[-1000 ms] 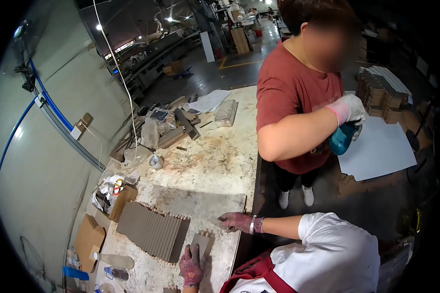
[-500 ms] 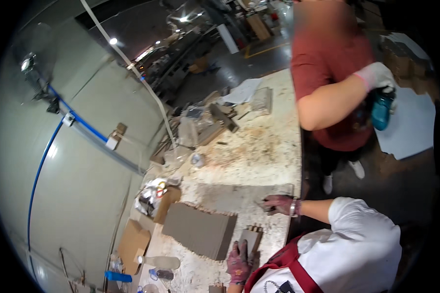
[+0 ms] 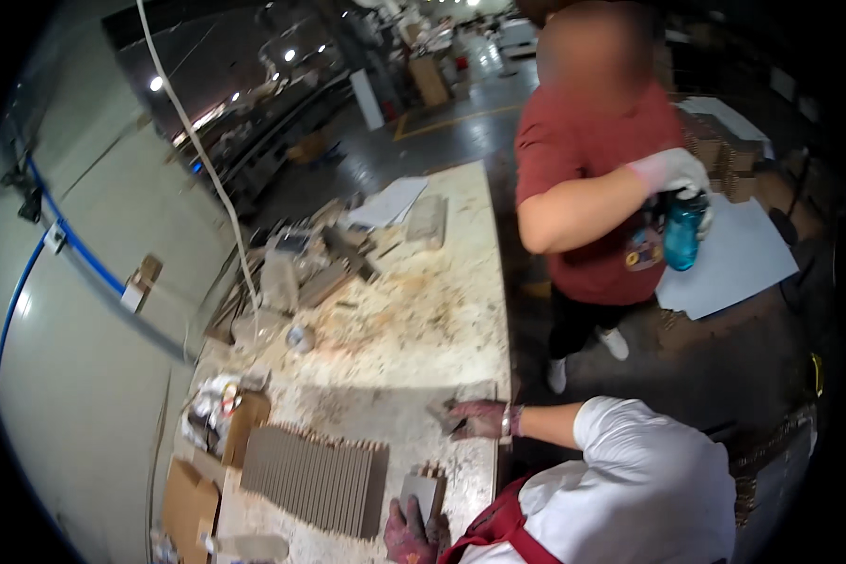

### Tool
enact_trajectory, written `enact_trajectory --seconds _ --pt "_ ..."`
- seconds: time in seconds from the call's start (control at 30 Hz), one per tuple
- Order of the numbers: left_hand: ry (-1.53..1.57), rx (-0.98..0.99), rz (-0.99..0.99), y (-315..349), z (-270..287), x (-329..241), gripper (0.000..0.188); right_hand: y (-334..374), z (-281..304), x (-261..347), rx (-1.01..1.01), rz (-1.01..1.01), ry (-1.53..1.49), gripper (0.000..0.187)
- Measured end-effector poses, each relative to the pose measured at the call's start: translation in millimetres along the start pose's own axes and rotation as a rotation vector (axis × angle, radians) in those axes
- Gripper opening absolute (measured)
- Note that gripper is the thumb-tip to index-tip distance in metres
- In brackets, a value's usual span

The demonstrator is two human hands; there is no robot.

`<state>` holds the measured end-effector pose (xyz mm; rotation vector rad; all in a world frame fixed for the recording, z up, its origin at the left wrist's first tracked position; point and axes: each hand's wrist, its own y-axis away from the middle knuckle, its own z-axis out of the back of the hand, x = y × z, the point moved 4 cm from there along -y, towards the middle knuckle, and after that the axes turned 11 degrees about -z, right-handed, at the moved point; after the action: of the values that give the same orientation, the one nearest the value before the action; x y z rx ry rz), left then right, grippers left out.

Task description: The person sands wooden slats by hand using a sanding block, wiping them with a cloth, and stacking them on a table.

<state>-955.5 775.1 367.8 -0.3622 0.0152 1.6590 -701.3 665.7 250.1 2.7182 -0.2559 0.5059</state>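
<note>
My right hand (image 3: 477, 419), in a stained dark-pink glove, is over the worktable's right edge, its fingers closed on a small flat grey piece (image 3: 439, 412) that I cannot identify. Nearer me, my left hand (image 3: 410, 536) wears a matching glove. Its fingers and thumb are at the near end of a small grey block (image 3: 424, 491) with tan tabs at its far end. Beside that block lies a long row of grey, upright slabs (image 3: 310, 479) pressed together, with ragged tan bits along the far edge.
A stained pale worktable (image 3: 414, 329) runs away from me. Scraps and tools (image 3: 334, 258), a tape roll (image 3: 301, 338) and cardboard boxes (image 3: 190, 503) line its left side. Across its right edge, a co-worker in a red shirt (image 3: 597, 169) holds a blue-green bottle (image 3: 683, 232) in a white-gloved hand.
My view has swung right, so table and hands appear farther left. Both hands keep nearly the same places beside the block and slabs. The co-worker still holds the bottle.
</note>
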Motion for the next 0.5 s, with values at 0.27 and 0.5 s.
enact_trajectory --seconds 0.27,0.5 --pt "-0.021 -0.032 -0.074 -6 17 -17 0.070 17 -7 93 -0.078 0.198 0.180 0.014" --pt "-0.019 -0.016 -0.020 -3 16 -11 0.070 55 -62 200 -0.026 0.598 0.265 0.022"
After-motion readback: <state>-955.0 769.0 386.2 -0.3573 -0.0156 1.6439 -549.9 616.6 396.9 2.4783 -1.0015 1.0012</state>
